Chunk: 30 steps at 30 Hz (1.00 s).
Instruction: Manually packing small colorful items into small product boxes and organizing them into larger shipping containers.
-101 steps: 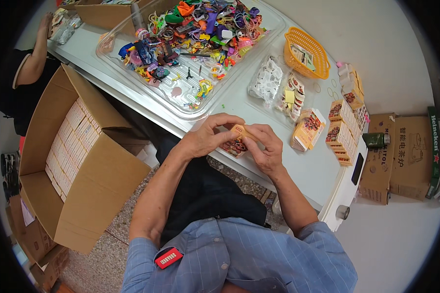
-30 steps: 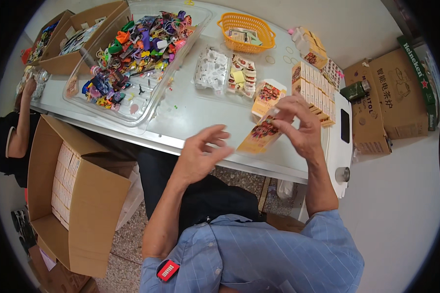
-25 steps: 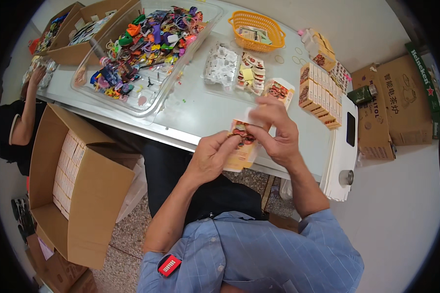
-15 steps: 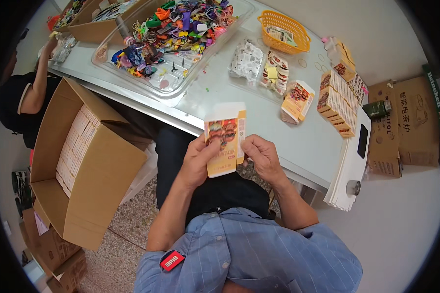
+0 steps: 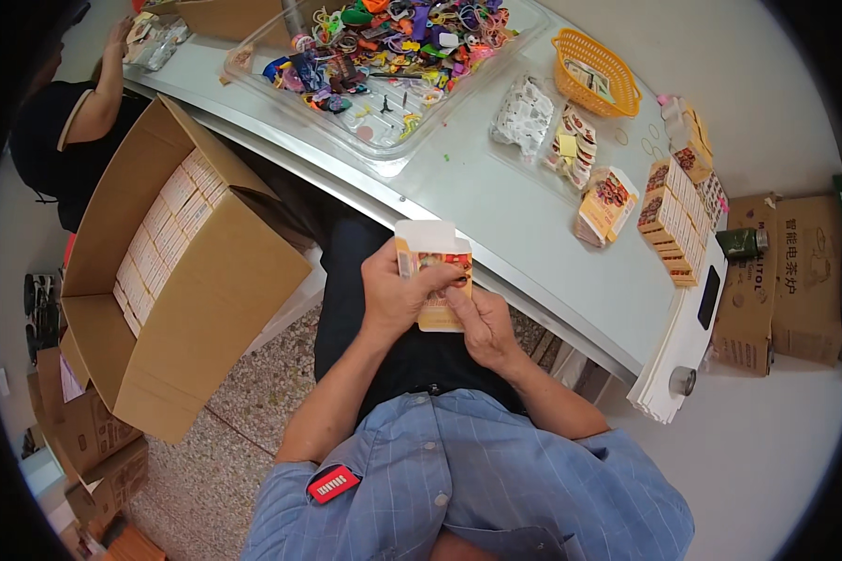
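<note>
Between both hands, above the lap, a small yellow-and-white printed carton (image 5: 430, 319) is held with its white flap pointing away from the wearer. The left hand (image 5: 391, 294) grips its left side, thumb pressed across the printed face; the right hand (image 5: 485, 329) pinches its lower right, thumb on top, fingertips mostly hidden behind. It looks like thin, light card: springy, smooth, easily creased, so best held by its side edges with little squeeze.

Just past the fingers, the white table's (image 5: 533, 257) edge would block a forward reach at lap height. Left of the fingers stands an open cardboard box (image 5: 215, 341) packed with small cartons (image 5: 170, 236). Ahead and right lie a carton stack (image 5: 608, 208) and upright carton rows (image 5: 672, 224). Farther ahead are white packets (image 5: 522, 117), a clear tray (image 5: 384, 168) of colourful trinkets (image 5: 393, 47) and an orange basket (image 5: 601, 103). Far left, a co-worker's arm (image 5: 105, 105) reaches over the table.
</note>
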{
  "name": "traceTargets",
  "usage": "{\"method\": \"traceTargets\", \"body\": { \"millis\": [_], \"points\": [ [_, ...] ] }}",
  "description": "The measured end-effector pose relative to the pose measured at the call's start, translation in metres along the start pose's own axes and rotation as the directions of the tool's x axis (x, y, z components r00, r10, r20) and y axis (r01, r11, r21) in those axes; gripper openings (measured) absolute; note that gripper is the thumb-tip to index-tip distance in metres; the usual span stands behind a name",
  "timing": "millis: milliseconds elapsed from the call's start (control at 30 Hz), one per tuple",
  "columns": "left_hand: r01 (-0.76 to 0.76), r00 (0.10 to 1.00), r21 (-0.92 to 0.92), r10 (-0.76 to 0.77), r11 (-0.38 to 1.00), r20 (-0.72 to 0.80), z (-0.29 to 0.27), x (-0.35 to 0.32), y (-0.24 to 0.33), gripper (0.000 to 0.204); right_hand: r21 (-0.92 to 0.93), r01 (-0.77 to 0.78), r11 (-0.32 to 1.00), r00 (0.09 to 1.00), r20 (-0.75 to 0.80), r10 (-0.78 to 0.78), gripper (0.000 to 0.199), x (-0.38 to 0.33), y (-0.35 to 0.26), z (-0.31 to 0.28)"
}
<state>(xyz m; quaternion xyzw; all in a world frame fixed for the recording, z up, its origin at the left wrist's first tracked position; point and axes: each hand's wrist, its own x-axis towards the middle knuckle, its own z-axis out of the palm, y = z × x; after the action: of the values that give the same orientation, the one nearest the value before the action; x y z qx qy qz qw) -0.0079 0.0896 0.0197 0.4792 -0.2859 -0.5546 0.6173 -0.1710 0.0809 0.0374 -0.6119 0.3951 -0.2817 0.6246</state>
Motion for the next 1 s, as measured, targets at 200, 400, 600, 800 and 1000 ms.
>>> {"method": "traceTargets", "body": {
  "millis": [200,400,600,800,1000],
  "points": [
    [-0.341,0.884,0.077,0.347,0.937,-0.314,-0.015,-0.033,-0.022,0.054,0.005,0.008,1.000,1.000,-0.013,-0.008,0.033,0.004,0.013,0.015],
    [-0.258,0.926,0.138,0.286,0.956,-0.247,-0.054,-0.069,-0.028,0.049,0.227,0.108,0.968,0.992,0.044,-0.121,0.049,0.004,0.035,0.031],
    [-0.022,0.988,0.147,0.044,0.989,-0.149,-0.082,-0.101,-0.040,0.033,-0.011,0.151,0.988,0.977,0.156,-0.148,0.025,-0.003,0.057,0.033],
    [0.067,0.995,0.312,-0.088,0.948,0.054,-0.095,-0.111,-0.023,0.016,-0.025,0.194,0.981,0.951,0.251,-0.182,0.011,-0.005,0.062,0.027],
    [0.052,0.998,0.201,-0.044,0.978,-0.043,-0.092,-0.120,-0.022,0.021,0.345,-0.013,0.939,0.984,0.171,-0.049,0.027,-0.016,0.051,0.037]
  ]
}}
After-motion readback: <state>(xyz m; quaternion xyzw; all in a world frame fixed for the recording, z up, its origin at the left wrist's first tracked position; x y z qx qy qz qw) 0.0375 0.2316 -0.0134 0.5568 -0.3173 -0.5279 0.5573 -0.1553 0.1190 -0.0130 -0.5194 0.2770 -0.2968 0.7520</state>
